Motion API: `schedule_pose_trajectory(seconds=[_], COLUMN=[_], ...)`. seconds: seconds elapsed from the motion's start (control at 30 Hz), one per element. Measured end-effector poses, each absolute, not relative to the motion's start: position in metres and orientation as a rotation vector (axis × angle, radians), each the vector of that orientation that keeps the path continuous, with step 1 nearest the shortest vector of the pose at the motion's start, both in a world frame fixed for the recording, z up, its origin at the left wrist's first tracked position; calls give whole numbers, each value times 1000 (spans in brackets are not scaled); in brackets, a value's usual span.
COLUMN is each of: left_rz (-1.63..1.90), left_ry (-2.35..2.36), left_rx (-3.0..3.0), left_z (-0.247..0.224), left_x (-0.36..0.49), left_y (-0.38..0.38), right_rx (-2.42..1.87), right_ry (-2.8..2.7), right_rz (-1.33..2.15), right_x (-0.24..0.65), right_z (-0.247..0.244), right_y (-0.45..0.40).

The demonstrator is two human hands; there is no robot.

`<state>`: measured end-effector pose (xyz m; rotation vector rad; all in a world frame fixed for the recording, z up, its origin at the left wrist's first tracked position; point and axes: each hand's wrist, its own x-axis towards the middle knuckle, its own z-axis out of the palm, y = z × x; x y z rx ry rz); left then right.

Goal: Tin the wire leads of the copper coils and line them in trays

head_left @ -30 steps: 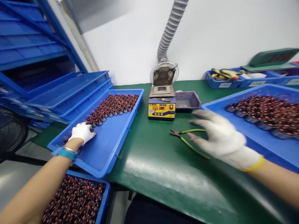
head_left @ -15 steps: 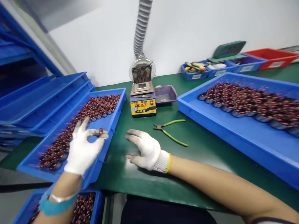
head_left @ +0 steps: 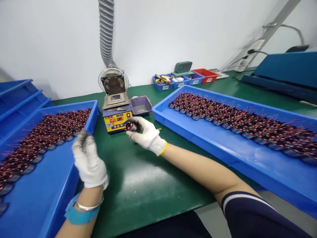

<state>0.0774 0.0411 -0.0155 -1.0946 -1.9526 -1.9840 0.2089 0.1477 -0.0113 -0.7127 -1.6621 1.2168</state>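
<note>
My right hand [head_left: 145, 134], in a white glove, grips a small round wire-wound coil [head_left: 129, 125] with dark sides and coppery ends between fingers and thumb, just in front of the yellow-fronted solder pot [head_left: 117, 120]. My left hand [head_left: 89, 160], gloved too, is raised by the inner edge of the left blue tray [head_left: 53, 168]; its fingers point upward, slightly blurred, and nothing shows in them. Rows of similar coils [head_left: 49, 132] with thin reddish leads fill the far side of that tray. Behind my right hand only a green handle tip of the pliers [head_left: 159, 129] shows.
Another blue tray [head_left: 193, 130] with rows of coils stands at right. A grey extraction hose [head_left: 106, 33] hangs over the pot, beside a small purple-grey bin [head_left: 141, 105]. Labelled blue bins [head_left: 163, 85], a red bin [head_left: 206, 75] and a green digital clock [head_left: 183, 67] line the wall.
The view has turned right. The coil between my left fingertips earlier is gone from there; my right hand, empty before, now grips a coil. My left hand has left the tray's middle.
</note>
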Motion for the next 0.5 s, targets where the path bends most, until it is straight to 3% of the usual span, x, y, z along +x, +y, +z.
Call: schedule_pose_trajectory(seconds=[0.1, 0.23, 0.5], left_rz=[-1914, -1567, -1267], left_ry=[-2307, -2723, -2703], left_rx=[-1245, -1414, -1555], left_z=[-43, -54, -49], left_x=[83, 90, 88], left_y=[53, 60, 69], right_rx=[-710, -829, -1107], right_ry=[-1796, -2056, -2319], right_rz=[1019, 626, 194], right_x=[200, 181, 118], right_z=[10, 49, 100], right_y=[186, 234, 288])
